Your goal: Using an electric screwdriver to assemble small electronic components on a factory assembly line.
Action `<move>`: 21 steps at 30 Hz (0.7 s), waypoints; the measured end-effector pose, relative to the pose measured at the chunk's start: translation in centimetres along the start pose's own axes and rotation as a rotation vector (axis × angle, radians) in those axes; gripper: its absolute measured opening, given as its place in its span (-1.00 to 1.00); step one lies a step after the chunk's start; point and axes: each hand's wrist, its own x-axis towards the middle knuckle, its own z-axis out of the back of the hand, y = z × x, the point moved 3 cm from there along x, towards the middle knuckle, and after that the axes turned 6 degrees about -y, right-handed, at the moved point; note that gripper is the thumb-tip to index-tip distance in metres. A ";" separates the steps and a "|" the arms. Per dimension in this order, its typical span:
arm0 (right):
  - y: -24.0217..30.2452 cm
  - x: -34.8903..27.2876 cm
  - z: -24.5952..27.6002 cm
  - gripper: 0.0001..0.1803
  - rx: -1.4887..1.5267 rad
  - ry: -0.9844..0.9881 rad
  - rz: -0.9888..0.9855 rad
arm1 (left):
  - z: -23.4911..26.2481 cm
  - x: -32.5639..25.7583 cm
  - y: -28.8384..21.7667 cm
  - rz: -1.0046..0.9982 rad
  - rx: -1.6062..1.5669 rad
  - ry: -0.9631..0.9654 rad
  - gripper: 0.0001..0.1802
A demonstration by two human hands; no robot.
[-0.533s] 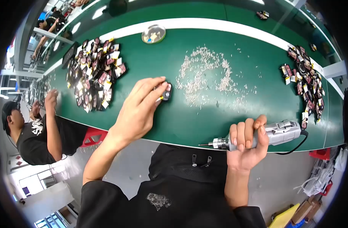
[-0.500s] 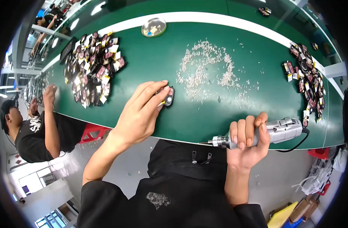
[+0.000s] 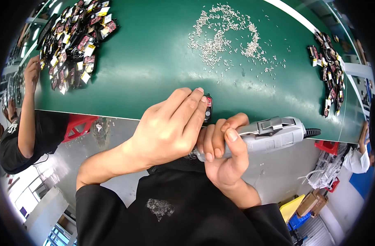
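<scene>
While left hand has fingertips on small black device, right hand grips grey power screwdriver.
Device at green table's near edge; right fingers wrapped round tool; left thumb hidden, can't tell pinch.

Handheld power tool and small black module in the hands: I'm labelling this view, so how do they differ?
Colour: the handheld power tool is silver-grey, while the small black module shows a reddish patch. Size: the tool is long and far bigger; the module is compact. Hold: the right hand wraps around the tool, while the left hand partly covers the module with its fingers. Both are partly hidden by the hands.
</scene>
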 end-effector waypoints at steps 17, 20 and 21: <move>8.3 4.4 -2.6 -0.79 -0.227 0.422 0.119 | 0.0 -1.1 -1.2 0.052 -0.056 0.167 -0.49; 9.0 5.7 -3.3 -0.73 -0.284 0.435 0.172 | -0.2 -1.1 -1.3 0.014 -0.040 0.133 -0.49; 8.7 6.0 -3.3 -0.73 -0.283 0.433 0.167 | -0.2 -1.1 -1.3 0.010 -0.032 0.121 -0.50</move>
